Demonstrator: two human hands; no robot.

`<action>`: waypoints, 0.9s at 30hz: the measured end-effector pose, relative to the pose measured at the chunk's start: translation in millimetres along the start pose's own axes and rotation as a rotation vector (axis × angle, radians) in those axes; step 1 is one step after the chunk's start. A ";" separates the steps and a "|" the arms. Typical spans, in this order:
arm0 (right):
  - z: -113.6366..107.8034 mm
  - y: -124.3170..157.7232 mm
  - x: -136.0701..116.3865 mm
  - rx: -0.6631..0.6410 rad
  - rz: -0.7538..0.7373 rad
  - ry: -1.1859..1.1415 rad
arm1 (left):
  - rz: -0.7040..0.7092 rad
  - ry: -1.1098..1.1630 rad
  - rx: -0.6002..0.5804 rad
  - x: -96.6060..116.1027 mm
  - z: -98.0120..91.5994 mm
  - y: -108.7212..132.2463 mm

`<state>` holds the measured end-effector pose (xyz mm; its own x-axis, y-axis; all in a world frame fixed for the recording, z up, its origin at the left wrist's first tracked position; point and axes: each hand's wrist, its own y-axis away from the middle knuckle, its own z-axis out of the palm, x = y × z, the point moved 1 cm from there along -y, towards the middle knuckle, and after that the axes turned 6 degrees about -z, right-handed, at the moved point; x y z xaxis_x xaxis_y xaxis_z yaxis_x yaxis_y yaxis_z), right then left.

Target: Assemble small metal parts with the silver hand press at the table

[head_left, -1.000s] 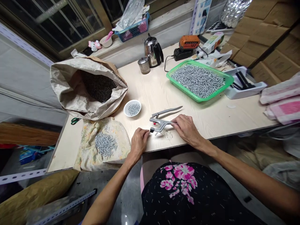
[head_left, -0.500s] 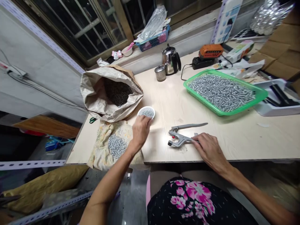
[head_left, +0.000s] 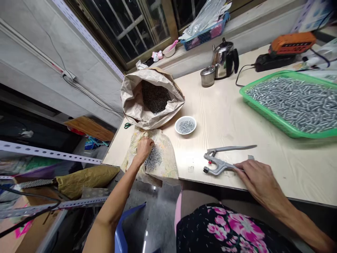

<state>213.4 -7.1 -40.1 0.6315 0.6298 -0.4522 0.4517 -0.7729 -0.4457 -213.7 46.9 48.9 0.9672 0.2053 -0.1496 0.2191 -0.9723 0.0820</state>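
Note:
My left hand is over a patterned cloth, at the upper edge of a pile of small silvery metal pins. Its fingers are curled together, and whatever they may hold is hidden. With my right hand I grip the lower handle of grey metal hand pliers, which lie on the table with their handles spread. Between the two hands, nearer the left, a white bowl contains more of these pins.
A paper sack of dark small pieces stands open behind the cloth. At right is a green basket full of metal pins. Behind are a steel kettle, a lidded canister and an orange battery on its charger. Green-handled scissors lie beside the sack.
My left hand has moved from the white bowl to the pins on the cloth. The view has swung left. My right hand keeps its hold on the pliers.

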 end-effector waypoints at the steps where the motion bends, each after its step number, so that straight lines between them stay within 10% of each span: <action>1: 0.7 -0.1 -0.5 0.002 -0.007 0.005 | 0.039 -0.009 -0.017 -2.8 2.7 0.9; 10: 6.5 4.2 -0.5 -0.043 0.019 0.013 | 0.506 -0.287 -0.120 -4.9 15.2 0.7; 17: 5.8 -7.1 -5.1 -0.104 -0.013 0.131 | 0.435 -0.041 -0.018 2.9 12.4 1.5; 21: 2.2 -21.0 -10.0 -0.118 -0.065 0.178 | 0.193 0.563 -0.041 47.6 5.2 23.8; 27: -4.0 -29.2 -17.6 -0.072 -0.165 0.314 | 0.015 1.119 -0.438 140.8 10.1 69.4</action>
<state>191.6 4.1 -16.0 0.7041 0.7009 -0.1143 0.6000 -0.6733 -0.4321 -63.6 7.2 23.5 0.4985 0.3885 0.7750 0.0220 -0.8993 0.4367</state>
